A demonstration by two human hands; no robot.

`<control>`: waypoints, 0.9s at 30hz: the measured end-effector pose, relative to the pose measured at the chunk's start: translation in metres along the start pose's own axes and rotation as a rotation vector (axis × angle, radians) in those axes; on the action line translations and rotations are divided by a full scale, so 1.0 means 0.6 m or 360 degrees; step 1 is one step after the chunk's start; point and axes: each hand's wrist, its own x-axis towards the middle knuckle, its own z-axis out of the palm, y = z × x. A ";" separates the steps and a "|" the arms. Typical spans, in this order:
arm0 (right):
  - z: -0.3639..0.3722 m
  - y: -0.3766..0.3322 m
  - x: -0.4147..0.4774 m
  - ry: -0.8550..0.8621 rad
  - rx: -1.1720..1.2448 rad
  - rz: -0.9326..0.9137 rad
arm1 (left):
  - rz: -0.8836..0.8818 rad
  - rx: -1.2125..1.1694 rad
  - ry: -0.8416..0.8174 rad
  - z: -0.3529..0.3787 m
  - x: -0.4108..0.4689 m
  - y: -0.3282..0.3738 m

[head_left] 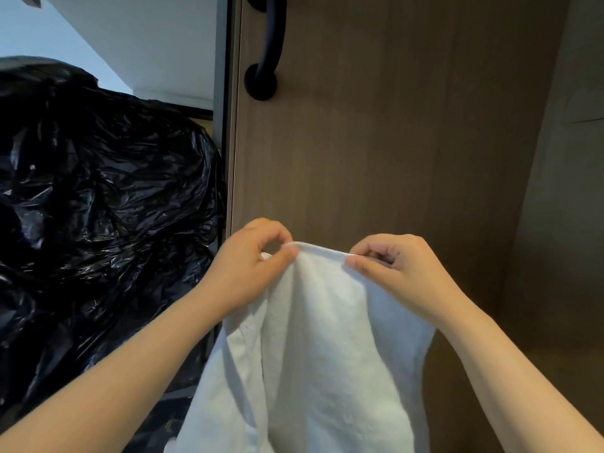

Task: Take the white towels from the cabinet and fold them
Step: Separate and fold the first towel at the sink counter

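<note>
A white towel point(313, 348) hangs down in front of me, held up by its top hem. My left hand point(251, 266) pinches the hem at its left end between thumb and fingers. My right hand point(395, 269) pinches the same hem a short way to the right. The stretch of hem between both hands is short and taut. The towel's lower part runs out of the frame at the bottom. Behind the towel stands the brown wooden cabinet door point(392, 142).
A black curved handle point(266, 53) is fixed on the cabinet door near its left edge. Left of the door, a large black plastic bag point(98, 207) bulges out of the open cabinet. A brown side wall point(562, 191) stands on the right.
</note>
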 end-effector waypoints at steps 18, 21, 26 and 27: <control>-0.005 -0.005 -0.058 0.0136 0.0760 0.0369 | -0.0535 0.0029 -0.0021 0.042 0.015 -0.054; 0.010 -0.007 -0.066 0.0104 0.0746 0.0454 | -0.0699 -0.0045 -0.0187 0.060 0.004 -0.067; 0.076 0.024 -0.101 -0.0112 0.0574 0.0675 | -0.0842 -0.0138 -0.0459 0.100 -0.085 -0.087; 0.094 0.032 -0.114 -0.0140 0.0559 0.0720 | -0.0871 -0.0149 -0.0450 0.109 -0.107 -0.094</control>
